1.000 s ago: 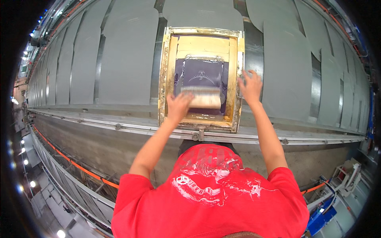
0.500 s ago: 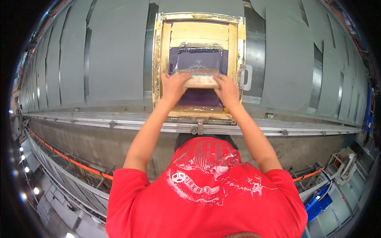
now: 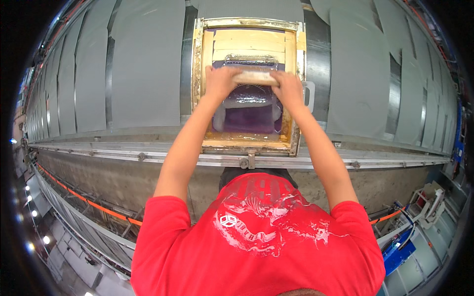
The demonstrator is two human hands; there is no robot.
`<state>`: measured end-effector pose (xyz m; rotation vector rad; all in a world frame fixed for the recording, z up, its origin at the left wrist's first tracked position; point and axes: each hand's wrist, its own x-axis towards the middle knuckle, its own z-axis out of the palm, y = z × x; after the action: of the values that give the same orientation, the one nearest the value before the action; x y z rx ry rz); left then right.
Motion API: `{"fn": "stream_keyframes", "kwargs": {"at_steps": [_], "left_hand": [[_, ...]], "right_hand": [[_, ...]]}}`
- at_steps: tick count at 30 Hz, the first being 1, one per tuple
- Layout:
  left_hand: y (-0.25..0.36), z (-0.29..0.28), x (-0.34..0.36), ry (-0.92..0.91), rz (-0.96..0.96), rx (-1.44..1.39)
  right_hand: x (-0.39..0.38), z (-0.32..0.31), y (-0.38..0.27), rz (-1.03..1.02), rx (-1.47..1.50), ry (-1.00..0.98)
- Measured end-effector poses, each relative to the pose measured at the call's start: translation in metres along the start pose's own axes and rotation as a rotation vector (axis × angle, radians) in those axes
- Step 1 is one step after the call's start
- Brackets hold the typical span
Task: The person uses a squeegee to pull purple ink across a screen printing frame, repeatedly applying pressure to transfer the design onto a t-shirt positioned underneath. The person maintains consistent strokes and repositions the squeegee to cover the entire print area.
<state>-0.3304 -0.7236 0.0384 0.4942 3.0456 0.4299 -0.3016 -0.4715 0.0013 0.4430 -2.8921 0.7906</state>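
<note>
A screen-printing frame (image 3: 298,49) with yellow tape and a purple mesh (image 3: 247,123) lies on the long grey table. Both hands grip a pale wooden squeegee (image 3: 254,77) across the upper part of the purple area, my left hand (image 3: 219,79) at its left end and my right hand (image 3: 289,86) at its right end. Wet, glossy grey-purple ink (image 3: 249,101) lies on the mesh below the squeegee. A metal handle (image 3: 309,96) sticks out at the frame's right side, and a clamp (image 3: 251,160) is at its near edge.
Grey sheets (image 3: 143,69) line the long table on both sides. A metal rail (image 3: 128,153) runs along its near edge. An orange strip (image 3: 89,195) runs lower left. Blue and white equipment (image 3: 400,254) stands lower right, with grey flooring and small lights at lower left.
A second ago my hands were apart at the frame's sides. They then took the squeegee and have moved it toward the far end, exposing more wet ink behind it.
</note>
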Motion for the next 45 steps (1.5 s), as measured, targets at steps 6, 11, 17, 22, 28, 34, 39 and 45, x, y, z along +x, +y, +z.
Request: {"fn": "stream_keyframes", "kwargs": {"at_steps": [6,11,17,22,28,34,39,45], "left_hand": [[0.004,0.015,-0.127,-0.045,0.074,0.07],[-0.018,-0.011,-0.086,-0.028,0.045,-0.044],[-0.038,-0.022,0.04,0.048,0.064,0.015],[-0.023,-0.017,0.009,-0.075,0.003,0.04],[-0.004,-0.001,-0.122,-0.06,0.065,-0.002],[0.0,-0.002,-0.155,0.069,0.099,-0.017],[0.009,0.01,-0.156,0.088,0.097,-0.078],[-0.001,0.003,-0.196,0.162,0.09,-0.11]], "right_hand": [[-0.106,0.002,-0.052,0.001,0.101,-0.098],[-0.06,-0.012,-0.058,-0.055,0.012,-0.025],[0.057,-0.016,-0.013,-0.011,-0.014,0.022],[0.011,0.0,-0.021,0.1,0.115,-0.019],[-0.101,0.0,-0.067,0.056,0.188,-0.047],[-0.092,-0.014,0.007,0.298,0.458,0.205],[-0.049,0.001,0.067,0.674,0.455,0.269],[-0.032,-0.006,0.02,0.614,0.324,0.474]]}}
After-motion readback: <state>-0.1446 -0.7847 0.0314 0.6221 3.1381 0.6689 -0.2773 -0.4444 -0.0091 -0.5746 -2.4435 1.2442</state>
